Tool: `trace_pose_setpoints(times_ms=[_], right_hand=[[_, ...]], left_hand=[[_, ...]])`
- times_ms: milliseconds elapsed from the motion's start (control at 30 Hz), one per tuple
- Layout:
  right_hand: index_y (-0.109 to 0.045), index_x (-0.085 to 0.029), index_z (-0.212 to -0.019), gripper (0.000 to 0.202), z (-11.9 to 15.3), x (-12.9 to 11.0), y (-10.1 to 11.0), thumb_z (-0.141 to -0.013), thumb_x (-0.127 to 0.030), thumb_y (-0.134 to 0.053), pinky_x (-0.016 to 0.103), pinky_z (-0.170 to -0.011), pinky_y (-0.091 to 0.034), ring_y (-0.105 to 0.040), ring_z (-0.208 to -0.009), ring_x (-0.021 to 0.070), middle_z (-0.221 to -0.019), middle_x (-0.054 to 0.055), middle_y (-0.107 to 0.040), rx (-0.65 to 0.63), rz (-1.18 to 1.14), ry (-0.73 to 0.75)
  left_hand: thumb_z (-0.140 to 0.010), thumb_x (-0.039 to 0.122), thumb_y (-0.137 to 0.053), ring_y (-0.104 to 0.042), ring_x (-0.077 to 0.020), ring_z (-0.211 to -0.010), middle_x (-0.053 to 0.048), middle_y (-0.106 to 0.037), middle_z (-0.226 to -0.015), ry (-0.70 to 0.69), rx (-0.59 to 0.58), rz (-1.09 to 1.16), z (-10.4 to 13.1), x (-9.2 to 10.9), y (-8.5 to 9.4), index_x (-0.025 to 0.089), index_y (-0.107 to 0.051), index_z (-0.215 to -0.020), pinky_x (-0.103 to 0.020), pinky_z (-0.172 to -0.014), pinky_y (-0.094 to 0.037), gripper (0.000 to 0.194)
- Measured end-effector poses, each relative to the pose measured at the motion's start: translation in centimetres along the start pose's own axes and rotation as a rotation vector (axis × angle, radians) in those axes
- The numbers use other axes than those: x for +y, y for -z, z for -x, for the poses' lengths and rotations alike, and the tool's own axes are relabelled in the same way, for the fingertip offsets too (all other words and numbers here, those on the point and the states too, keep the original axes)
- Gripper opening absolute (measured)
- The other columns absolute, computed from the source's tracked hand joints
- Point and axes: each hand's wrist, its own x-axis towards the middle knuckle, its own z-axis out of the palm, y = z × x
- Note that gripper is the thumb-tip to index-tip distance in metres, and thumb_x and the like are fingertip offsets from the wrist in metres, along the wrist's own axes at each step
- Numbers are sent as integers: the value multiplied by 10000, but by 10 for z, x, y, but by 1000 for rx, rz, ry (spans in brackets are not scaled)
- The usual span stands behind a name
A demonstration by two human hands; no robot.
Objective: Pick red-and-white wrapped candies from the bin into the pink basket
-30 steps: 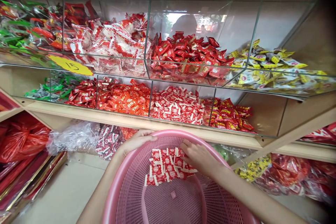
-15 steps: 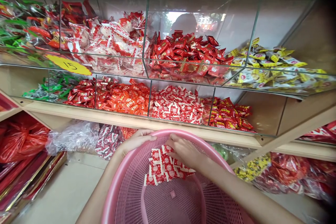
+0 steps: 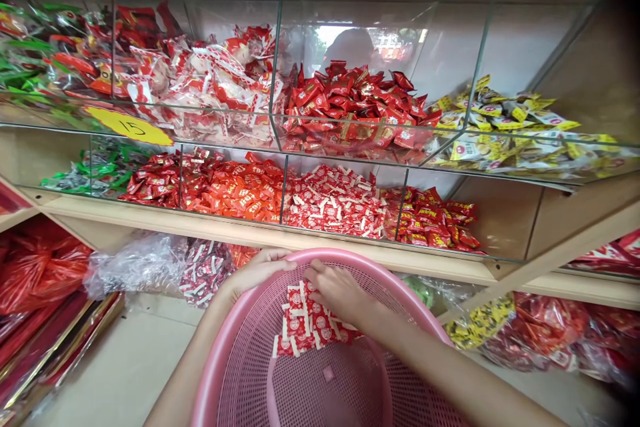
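A pink perforated plastic basket [image 3: 213,347] is tilted toward me below the shelf. My left hand [image 3: 260,271] is closed over its upper left rim, thumb side toward the inside. Inside, red-and-white wrapped candies [image 3: 300,320] lie in overlapping rows against the far wall. My right hand [image 3: 335,288] reaches in from the right, with curled fingers on the top of these candies. Its fingertips are closed at the edge of one packet; the palm hides some candies on the right.
Glass-fronted compartments hold piles of wrapped candy, including matching red-and-white candies [image 3: 335,203] above the basket. A yellow price tag [image 3: 129,125] marked 15 hangs on the upper glass. Below the wooden shelf edge [image 3: 435,263] are plastic bags [image 3: 140,263] and a red bag [image 3: 43,263].
My right hand has shifted slightly left along the top of the candies. My left hand keeps its hold on the rim, and the view has moved a little.
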Motion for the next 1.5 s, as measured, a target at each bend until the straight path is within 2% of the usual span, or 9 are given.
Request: trace_pose_setpoints(times_ms=[167, 333, 500, 567, 667, 867, 1167, 1333, 1500], right_hand=[[-524, -175, -959, 172, 5, 3, 4, -803, -237, -487, 287, -662, -410, -562, -829, 182, -1026, 70, -531, 56, -39, 11], [-551, -184, -902, 175, 0, 11, 45, -846, -259, -403, 250, -644, -373, -533, -757, 135, -895, 39, -563, 259, -221, 51], [-563, -173, -857, 153, -33, 44, 69, -820, -214, -420, 244, -676, -361, -515, -767, 131, -875, 43, -566, 459, -244, -49], [-566, -170, -879, 141, -47, 58, 67, -786, -222, -474, 251, -689, -367, -519, -790, 142, -906, 51, -567, 444, -218, -76], [-565, -174, -944, 212, -60, 71, 62, -740, -228, -541, 252, -709, -379, -526, -843, 152, -980, 55, -565, 353, -212, -2], [-552, -186, -1041, 349, -66, 70, 65, -695, -158, -579, 278, -815, -366, -502, -1000, 182, -1109, 70, -547, 210, -147, 52], [-551, -180, -1041, 308, -65, 69, 64, -736, -159, -522, 279, -814, -371, -507, -1016, 189, -1110, 80, -558, 191, -120, 4], [-548, -180, -1000, 274, -65, 61, 72, -734, -133, -500, 278, -742, -379, -533, -965, 202, -1085, 88, -568, 151, -17, -27], [-498, -200, -1050, 290, -64, 61, 70, -762, -174, -479, 271, -734, -378, -531, -974, 198, -1089, 77, -569, 187, 8, -34]], left_hand=[[-684, 299, -614, -565, -138, -670, 3, -663, -771, -2, 8, -9, 1, 1, -1, 173, -641, -971, -225, -635, -402, 314], [-688, 281, -607, -570, -147, -730, -11, -664, -852, -27, 25, -36, -1, -1, 0, 181, -646, -955, -238, -685, -404, 288], [-702, 291, -598, -578, -155, -753, -19, -663, -874, 2, 2, -22, 0, 0, 1, 169, -631, -986, -245, -698, -414, 311], [-705, 289, -599, -577, -156, -763, -20, -664, -859, -6, 1, -25, 0, 1, 1, 160, -633, -981, -241, -698, -415, 307], [-707, 295, -598, -579, -160, -768, -17, -666, -843, -15, -3, -36, 1, 1, 1, 156, -638, -973, -238, -694, -415, 302], [-696, 306, -609, -587, -163, -767, -20, -670, -875, 16, 3, -17, 1, 1, 1, 166, -636, -980, -247, -716, -420, 318], [-701, 310, -593, -589, -183, -805, -31, -666, -887, -21, -37, -12, -1, 0, 0, 170, -624, -1010, -266, -730, -420, 340], [-699, 313, -596, -587, -168, -768, -18, -667, -852, -9, -10, -18, 1, 1, 0, 171, -630, -995, -253, -715, -416, 330], [-694, 317, -604, -574, -151, -725, -8, -663, -837, -21, 12, -46, 1, -1, 1, 166, -638, -973, -231, -680, -408, 319]])
